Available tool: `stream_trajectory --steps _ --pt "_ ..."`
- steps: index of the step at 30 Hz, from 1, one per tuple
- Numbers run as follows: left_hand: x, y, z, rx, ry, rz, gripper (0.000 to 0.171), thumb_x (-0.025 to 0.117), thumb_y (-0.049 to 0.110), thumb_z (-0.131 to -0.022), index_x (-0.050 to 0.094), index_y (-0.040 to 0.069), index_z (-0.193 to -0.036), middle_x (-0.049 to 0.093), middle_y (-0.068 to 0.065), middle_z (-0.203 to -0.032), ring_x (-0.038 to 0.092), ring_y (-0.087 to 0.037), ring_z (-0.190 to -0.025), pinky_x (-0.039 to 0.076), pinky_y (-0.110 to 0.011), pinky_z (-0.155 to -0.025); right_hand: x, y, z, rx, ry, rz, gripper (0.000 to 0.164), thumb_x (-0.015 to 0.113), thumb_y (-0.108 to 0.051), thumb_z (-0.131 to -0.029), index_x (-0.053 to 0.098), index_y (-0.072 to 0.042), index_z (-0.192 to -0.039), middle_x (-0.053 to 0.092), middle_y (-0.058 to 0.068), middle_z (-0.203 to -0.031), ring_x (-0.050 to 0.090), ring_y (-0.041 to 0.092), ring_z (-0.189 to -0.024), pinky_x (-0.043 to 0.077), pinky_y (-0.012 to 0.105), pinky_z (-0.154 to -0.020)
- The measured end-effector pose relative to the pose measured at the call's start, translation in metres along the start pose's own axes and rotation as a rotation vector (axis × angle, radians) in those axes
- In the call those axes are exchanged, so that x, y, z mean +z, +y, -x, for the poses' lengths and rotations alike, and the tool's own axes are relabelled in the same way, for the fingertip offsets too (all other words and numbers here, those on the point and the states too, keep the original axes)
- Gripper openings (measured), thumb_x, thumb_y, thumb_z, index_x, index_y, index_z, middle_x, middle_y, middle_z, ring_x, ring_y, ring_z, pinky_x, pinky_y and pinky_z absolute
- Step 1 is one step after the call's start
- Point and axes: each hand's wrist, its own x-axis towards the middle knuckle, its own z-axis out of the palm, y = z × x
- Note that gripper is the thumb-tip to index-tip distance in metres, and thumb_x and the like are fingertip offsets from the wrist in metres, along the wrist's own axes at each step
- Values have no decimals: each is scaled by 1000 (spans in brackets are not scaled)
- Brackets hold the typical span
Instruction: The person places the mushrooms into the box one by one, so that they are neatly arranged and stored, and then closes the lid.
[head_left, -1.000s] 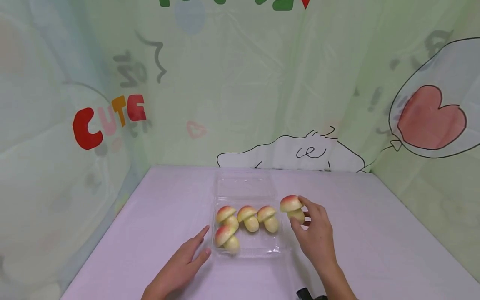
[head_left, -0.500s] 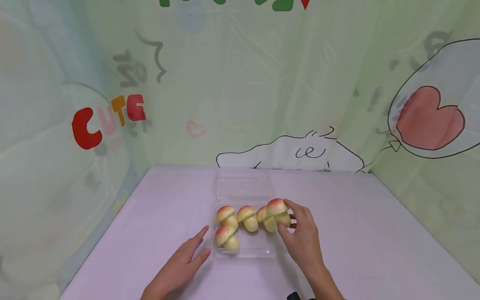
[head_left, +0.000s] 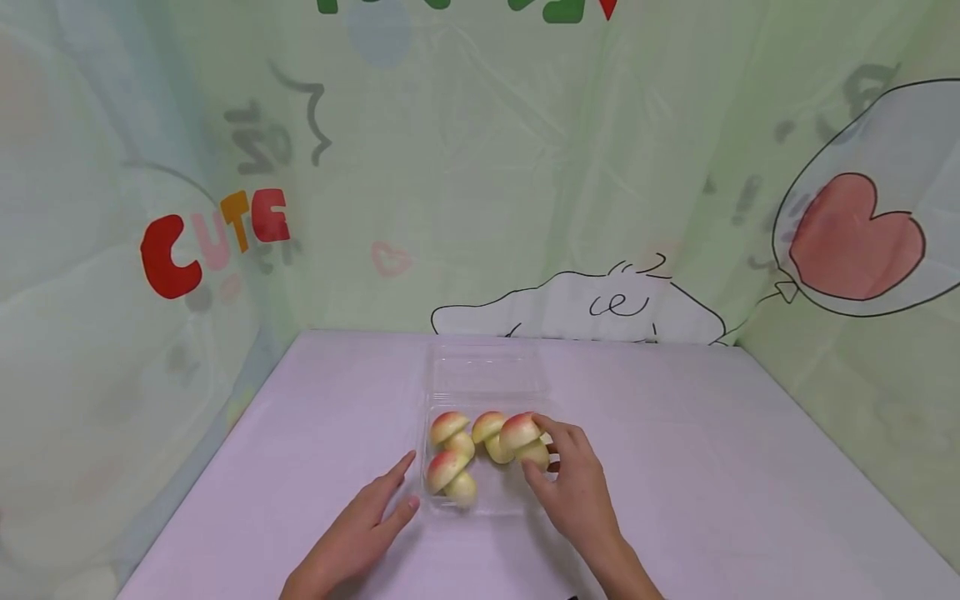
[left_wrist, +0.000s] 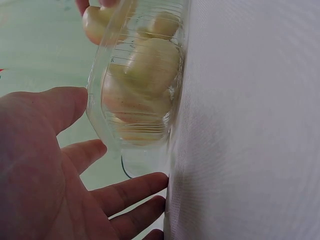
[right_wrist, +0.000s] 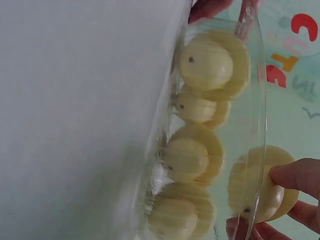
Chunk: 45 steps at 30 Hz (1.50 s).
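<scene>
My right hand (head_left: 576, 487) pinches a toy mushroom (head_left: 519, 435) with a red-tinged yellow cap and pale stem, thumb on the stem side and fingers at the cap. It is held above the right part of a clear plastic box (head_left: 495, 502). Inside the box are several like mushrooms: two at the left, one behind the other, and a back-row mushroom (head_left: 489, 427) in the middle. Another in that row is hidden behind the held one in the head view but shows in the right wrist view. My left hand (head_left: 362, 527) has spread fingers, its thumb tip (left_wrist: 80, 97) right at the box's left rim.
The box's hinged clear lid (head_left: 487, 371) lies folded back behind it. Both rest on a table with a pale lilac cloth (head_left: 660, 417). A printed curtain (head_left: 480, 192) closes off the back and sides.
My right hand has carried the toy mushroom leftward from beside the box to over its right part, slightly lower and nearer to me. The left hand has stayed at the box's left side.
</scene>
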Motion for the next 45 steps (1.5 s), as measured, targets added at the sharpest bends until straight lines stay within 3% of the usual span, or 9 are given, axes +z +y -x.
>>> stream_trajectory --steps 9,18,24,30,36,45 --pt "1 0 0 -7 5 2 64 54 45 -107 34 23 -163 49 -17 -157 41 -41 -148 31 -65 -119 6 -5 2 56 -150 34 54 76 -4 -84 65 -10 -137 64 11 -119 64 15 -91 59 27 -72" --pt "-1 2 1 5 4 7 64 54 45 -107 35 22 -163 49 -16 -157 41 -41 -148 32 -65 -118 7 -6 0 58 -210 20 52 76 -2 -80 69 -11 -130 65 7 -107 63 15 -85 58 26 -71" --pt "0 1 1 8 2 7 63 54 44 -107 35 22 -163 49 -16 -157 41 -42 -148 32 -65 -118 5 -6 -2 48 -260 48 48 77 -4 -78 70 -12 -125 66 6 -102 61 12 -81 52 24 -67" --pt "1 -1 1 11 11 2 63 55 46 -106 36 22 -162 51 -16 -156 43 -40 -147 33 -64 -118 5 -6 -7 76 -324 59 46 77 -6 -78 71 -11 -124 66 5 -99 60 12 -80 49 25 -67" --pt "2 -2 1 2 7 -6 64 54 48 -106 37 23 -162 51 -14 -156 44 -39 -147 33 -63 -118 3 -6 -10 112 -383 28 47 79 -6 -78 70 -10 -123 69 13 -108 64 13 -80 53 28 -65" --pt "1 -2 0 -13 4 -6 63 54 47 -106 35 26 -163 49 -13 -158 42 -39 -148 33 -63 -119 1 -5 -20 148 -464 -36 45 82 -5 -77 69 -10 -120 71 14 -109 71 24 -88 58 36 -70"
